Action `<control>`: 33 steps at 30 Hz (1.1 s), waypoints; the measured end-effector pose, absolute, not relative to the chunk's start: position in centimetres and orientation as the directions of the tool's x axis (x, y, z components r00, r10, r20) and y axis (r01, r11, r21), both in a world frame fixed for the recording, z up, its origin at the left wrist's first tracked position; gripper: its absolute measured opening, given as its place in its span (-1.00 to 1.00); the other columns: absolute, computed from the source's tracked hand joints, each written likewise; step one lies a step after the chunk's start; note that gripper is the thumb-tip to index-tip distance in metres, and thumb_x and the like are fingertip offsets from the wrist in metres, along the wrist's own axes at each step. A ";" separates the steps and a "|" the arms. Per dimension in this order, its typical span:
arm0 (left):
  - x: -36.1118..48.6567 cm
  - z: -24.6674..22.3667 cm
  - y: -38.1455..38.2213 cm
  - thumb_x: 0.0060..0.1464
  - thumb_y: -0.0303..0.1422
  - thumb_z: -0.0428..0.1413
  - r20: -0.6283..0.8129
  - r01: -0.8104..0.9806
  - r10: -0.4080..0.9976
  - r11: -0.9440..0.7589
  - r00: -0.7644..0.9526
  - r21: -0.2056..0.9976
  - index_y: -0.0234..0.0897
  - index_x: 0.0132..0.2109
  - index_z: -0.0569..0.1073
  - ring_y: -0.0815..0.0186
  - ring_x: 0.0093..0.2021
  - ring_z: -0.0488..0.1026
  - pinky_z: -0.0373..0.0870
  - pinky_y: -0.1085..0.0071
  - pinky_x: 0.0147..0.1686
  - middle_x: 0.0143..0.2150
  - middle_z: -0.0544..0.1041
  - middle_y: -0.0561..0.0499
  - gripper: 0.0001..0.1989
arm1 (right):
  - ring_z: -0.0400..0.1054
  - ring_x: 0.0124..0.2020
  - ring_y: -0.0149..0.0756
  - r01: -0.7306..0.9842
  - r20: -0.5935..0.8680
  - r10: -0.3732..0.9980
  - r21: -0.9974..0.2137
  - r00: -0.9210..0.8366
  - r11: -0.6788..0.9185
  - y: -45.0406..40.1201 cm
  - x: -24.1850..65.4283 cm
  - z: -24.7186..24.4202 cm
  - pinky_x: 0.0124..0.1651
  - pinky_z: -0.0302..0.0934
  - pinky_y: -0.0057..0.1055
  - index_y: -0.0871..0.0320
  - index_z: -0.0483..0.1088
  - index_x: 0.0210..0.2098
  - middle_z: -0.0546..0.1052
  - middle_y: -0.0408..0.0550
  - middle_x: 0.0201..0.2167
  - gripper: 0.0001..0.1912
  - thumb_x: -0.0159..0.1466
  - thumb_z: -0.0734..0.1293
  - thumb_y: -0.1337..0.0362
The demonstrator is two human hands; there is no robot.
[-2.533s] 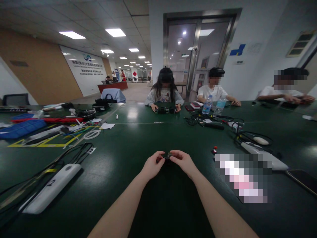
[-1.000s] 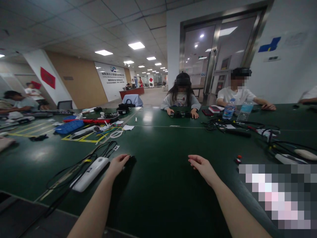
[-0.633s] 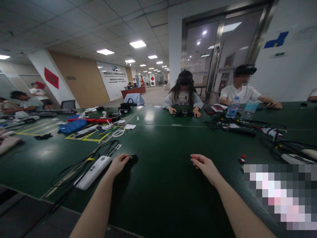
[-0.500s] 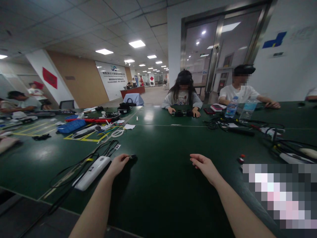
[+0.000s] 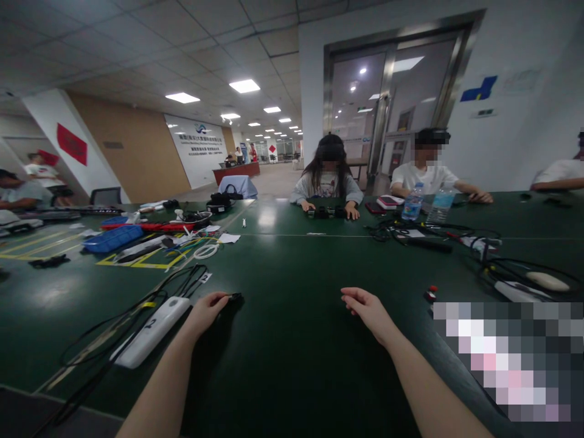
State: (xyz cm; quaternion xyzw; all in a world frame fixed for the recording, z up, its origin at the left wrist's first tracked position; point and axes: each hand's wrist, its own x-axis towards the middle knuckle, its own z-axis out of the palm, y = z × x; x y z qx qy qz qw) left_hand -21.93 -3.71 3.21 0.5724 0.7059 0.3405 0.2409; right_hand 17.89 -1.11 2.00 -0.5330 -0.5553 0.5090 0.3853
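Fingers (image 5: 219, 299) of the left hand (image 5: 204, 315) are pinched on the near end of a small dark piece (image 5: 236, 297), held low over the green table (image 5: 283, 353), near the white power strip (image 5: 152, 328); whether the table is touched cannot be told. The right hand (image 5: 367, 311) is loosely curled, its fingertips slightly parted, nothing seen in them. Both hands are now set well apart, no longer joined mid-table, so the piece is left to one hand alone.

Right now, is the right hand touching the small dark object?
Apart: the head view shows green tabletop between the right hand and the small dark object.
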 end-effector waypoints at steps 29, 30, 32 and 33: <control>-22.3 2.1 -3.8 -0.29 -0.21 0.12 0.087 0.613 0.989 0.004 -0.118 0.790 -0.30 -0.19 0.41 0.20 -0.19 0.42 0.34 0.33 -0.21 -0.20 0.50 -0.09 -0.57 | 0.31 -0.30 -0.29 0.174 -0.094 0.988 -0.982 -0.125 -0.072 -1.2 17.8 2.0 -0.24 0.21 -0.31 0.07 0.37 -0.18 0.46 -0.08 -0.26 -0.72 0.08 0.25 0.25; -22.4 2.0 -3.7 -0.29 -0.25 0.12 0.110 0.628 0.988 -0.020 -0.105 0.778 -0.30 -0.19 0.41 0.20 -0.17 0.41 0.33 0.33 -0.19 -0.19 0.49 -0.09 -0.59 | 0.31 -0.30 -0.29 0.179 -0.097 0.987 -0.981 -0.127 -0.074 -1.2 17.8 2.0 -0.24 0.21 -0.31 0.07 0.37 -0.18 0.46 -0.08 -0.26 -0.72 0.08 0.25 0.25; -22.5 1.8 -3.6 -0.26 -0.32 0.07 0.147 0.668 0.985 -0.049 -0.091 0.743 -0.29 -0.21 0.42 0.21 -0.16 0.40 0.32 0.32 -0.16 -0.19 0.48 -0.08 -0.65 | 0.30 -0.29 -0.29 0.194 -0.104 0.986 -0.978 -0.127 -0.078 -1.1 17.8 2.0 -0.22 0.21 -0.31 0.08 0.36 -0.17 0.45 -0.08 -0.24 -0.71 0.09 0.24 0.25; -22.5 1.7 -3.5 -0.24 -0.35 0.04 0.161 0.692 0.983 -0.053 -0.093 0.720 -0.27 -0.22 0.42 0.22 -0.16 0.40 0.31 0.32 -0.14 -0.20 0.47 -0.07 -0.67 | 0.30 -0.29 -0.29 0.200 -0.107 0.986 -0.977 -0.130 -0.080 -1.1 17.8 2.0 -0.22 0.21 -0.30 0.08 0.35 -0.16 0.44 -0.08 -0.23 -0.71 0.10 0.24 0.24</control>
